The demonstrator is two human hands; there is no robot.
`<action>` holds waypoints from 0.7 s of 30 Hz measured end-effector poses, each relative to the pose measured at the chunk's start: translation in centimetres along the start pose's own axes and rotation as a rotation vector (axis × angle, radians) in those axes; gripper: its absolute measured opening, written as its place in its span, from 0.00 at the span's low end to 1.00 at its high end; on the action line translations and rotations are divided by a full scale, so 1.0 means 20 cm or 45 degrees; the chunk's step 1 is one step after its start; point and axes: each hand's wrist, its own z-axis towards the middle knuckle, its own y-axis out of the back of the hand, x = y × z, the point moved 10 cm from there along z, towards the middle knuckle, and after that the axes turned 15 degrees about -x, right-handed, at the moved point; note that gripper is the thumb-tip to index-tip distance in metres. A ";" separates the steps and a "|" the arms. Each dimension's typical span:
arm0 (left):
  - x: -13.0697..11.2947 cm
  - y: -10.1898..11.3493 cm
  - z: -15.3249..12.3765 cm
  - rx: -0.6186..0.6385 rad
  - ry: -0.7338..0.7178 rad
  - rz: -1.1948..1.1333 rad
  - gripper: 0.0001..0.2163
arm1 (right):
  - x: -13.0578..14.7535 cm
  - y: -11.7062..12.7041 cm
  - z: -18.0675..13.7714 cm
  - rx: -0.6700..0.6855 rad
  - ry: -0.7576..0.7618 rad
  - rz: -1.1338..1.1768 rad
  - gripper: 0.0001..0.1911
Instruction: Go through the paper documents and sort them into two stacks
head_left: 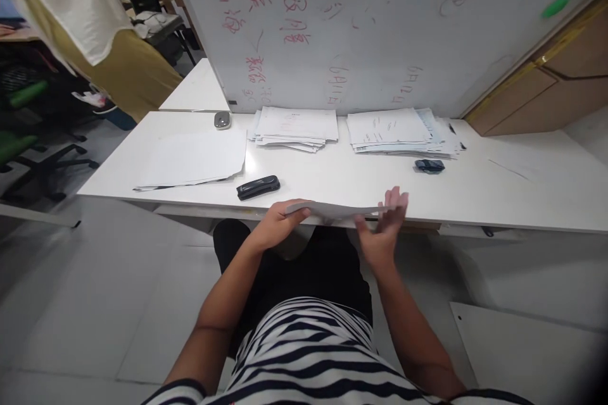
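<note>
My left hand point(278, 226) is closed on the left end of a thin stack of paper sheets point(332, 210), seen almost edge-on above my lap at the table's front edge. At the stack's right end, my right hand point(384, 234) has its fingers stretched up behind the paper and its thumb apart on the near side. Slight blur covers that hand and the paper edge. A black stapler point(259, 187) lies on the table just beyond my left hand. Farther right rests a small dark blue object point(430, 166) whose kind I cannot make out.
On the white table point(313, 177) lie a left paper pile point(194, 158), a middle pile point(297, 125) and a right pile point(392, 130). A small grey-black device point(221, 120) sits near the back. Behind stands a whiteboard point(308, 69); a cardboard box point(532, 88) is right. A person point(104, 31) stands at left.
</note>
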 end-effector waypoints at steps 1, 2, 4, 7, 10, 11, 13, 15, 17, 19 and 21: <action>-0.02 0.01 0.01 -0.001 -0.027 -0.001 0.14 | 0.00 0.01 0.05 0.013 -0.038 0.081 0.49; -0.02 0.02 0.03 -0.019 -0.052 -0.016 0.14 | 0.00 0.01 0.09 0.044 -0.082 0.149 0.47; 0.01 0.04 0.08 -0.090 -0.066 -0.059 0.14 | -0.03 -0.02 0.12 0.112 -0.211 0.229 0.36; 0.15 0.04 0.12 -0.224 0.036 -0.084 0.17 | -0.11 -0.05 0.07 0.106 -0.382 0.200 0.19; 0.27 0.03 0.12 -0.325 0.112 -0.068 0.19 | -0.16 -0.07 0.03 0.073 -0.415 0.054 0.18; 0.29 0.04 0.11 -0.347 0.111 -0.049 0.19 | -0.17 -0.08 0.03 0.064 -0.405 0.017 0.18; 0.30 0.05 0.10 -0.376 0.093 -0.001 0.18 | -0.18 -0.08 0.04 0.038 -0.375 -0.014 0.19; 0.30 0.06 0.11 -0.387 0.081 0.067 0.18 | -0.19 -0.09 0.04 0.027 -0.389 -0.017 0.20; 0.31 0.07 0.11 -0.388 0.078 0.139 0.18 | -0.22 -0.12 0.03 0.052 -0.436 -0.018 0.20; 0.31 0.07 0.11 -0.371 0.068 0.191 0.17 | -0.22 -0.12 0.01 0.073 -0.449 -0.048 0.20; 0.30 0.07 0.10 -0.359 0.047 0.214 0.17 | -0.20 -0.10 0.00 0.079 -0.401 -0.116 0.20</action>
